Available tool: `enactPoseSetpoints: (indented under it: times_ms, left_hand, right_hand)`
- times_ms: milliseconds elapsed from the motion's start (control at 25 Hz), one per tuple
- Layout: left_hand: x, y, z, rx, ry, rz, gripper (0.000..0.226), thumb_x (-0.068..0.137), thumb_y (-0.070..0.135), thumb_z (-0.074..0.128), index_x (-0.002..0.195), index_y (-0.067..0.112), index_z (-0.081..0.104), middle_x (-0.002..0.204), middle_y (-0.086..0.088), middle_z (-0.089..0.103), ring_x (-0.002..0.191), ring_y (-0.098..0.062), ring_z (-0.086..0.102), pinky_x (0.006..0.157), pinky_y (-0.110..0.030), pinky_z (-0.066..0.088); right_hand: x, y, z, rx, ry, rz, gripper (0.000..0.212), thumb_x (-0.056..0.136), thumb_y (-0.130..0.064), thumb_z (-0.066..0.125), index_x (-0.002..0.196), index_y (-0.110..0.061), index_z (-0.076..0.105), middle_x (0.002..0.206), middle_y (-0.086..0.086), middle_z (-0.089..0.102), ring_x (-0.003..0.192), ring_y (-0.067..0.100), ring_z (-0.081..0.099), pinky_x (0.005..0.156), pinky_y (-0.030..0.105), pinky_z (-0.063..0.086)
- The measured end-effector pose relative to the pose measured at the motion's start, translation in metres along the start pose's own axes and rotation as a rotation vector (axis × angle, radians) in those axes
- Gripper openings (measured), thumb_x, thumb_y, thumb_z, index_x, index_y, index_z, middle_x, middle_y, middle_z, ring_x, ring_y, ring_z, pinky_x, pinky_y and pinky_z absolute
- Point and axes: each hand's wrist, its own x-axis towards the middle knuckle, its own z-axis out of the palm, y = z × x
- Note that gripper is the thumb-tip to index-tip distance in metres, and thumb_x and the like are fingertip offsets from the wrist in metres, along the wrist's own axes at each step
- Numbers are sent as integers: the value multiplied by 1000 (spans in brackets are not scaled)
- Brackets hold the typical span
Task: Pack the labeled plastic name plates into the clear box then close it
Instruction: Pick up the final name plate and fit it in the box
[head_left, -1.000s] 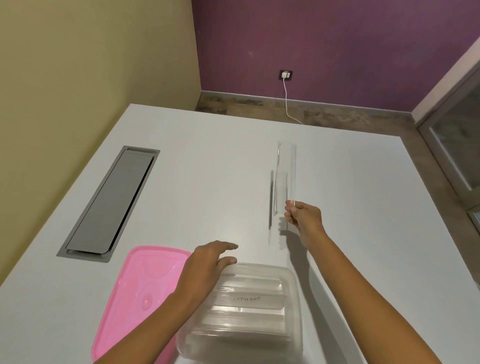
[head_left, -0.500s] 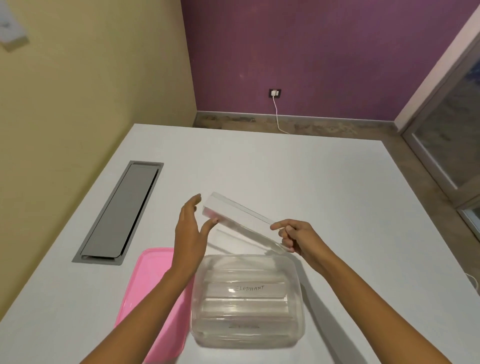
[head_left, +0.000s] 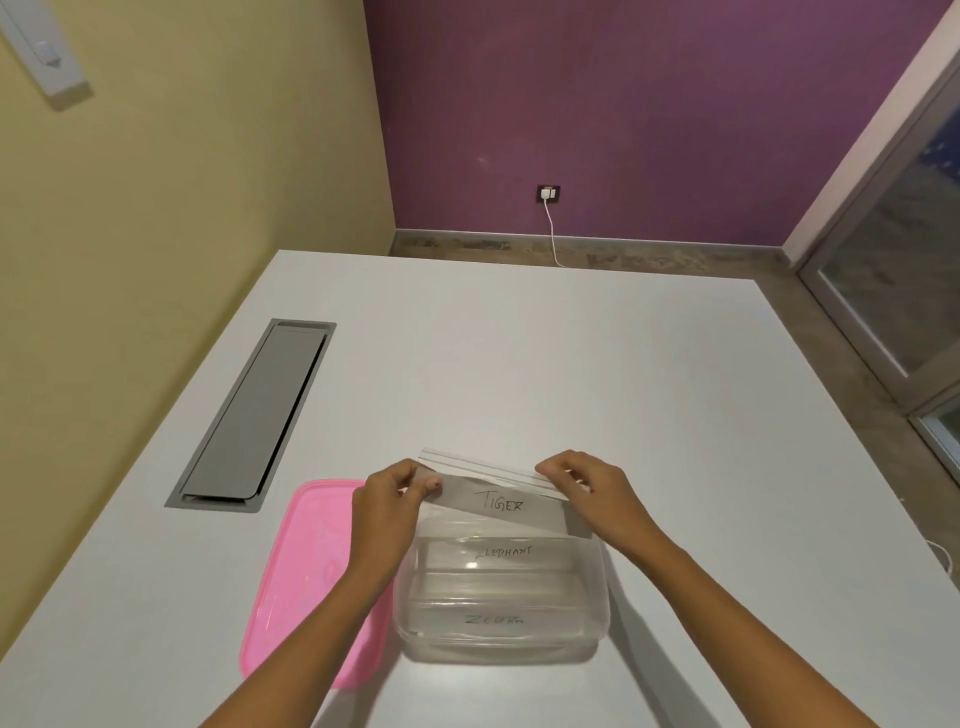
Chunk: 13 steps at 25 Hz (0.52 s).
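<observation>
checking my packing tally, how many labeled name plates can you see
3. The clear plastic TIGER name plate is held over the clear plastic box; ELEPHANT plate and ZEBRA plate lie inside. More may be hidden.

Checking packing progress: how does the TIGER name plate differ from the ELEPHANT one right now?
The TIGER plate is held above the clear box's far edge, the left hand and right hand each pinching one end; the ELEPHANT plate already lies inside the box, untouched. The TIGER plate is slanted, its right end lower; the ELEPHANT plate sits roughly level. Both are clear plastic with handwritten labels.
</observation>
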Motion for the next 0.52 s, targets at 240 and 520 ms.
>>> enactPoseSetpoints:
  times_ms: [240, 520]
  left_hand:
    - [-17, -8, 8, -34, 45, -7, 20, 85, 18, 61, 65, 17, 66, 69, 8, 70, 68, -12, 61, 65, -27, 42]
    - [-29, -36, 6, 89, 89, -95, 32, 95, 17, 49, 127, 18, 53, 131, -3, 53, 111, -24, 58, 93, -34, 45]
  right_hand:
    - [-7, -14, 7, -554, -98, -243, 60, 70, -54, 70, 123, -36, 48, 121, -19, 57, 110, 7, 54, 84, 29, 41]
    - [-1, 10, 37, -536, -146, -143, 62, 69, -41, 76, 124, -29, 51, 123, -9, 59, 112, 15, 55, 90, 33, 43]
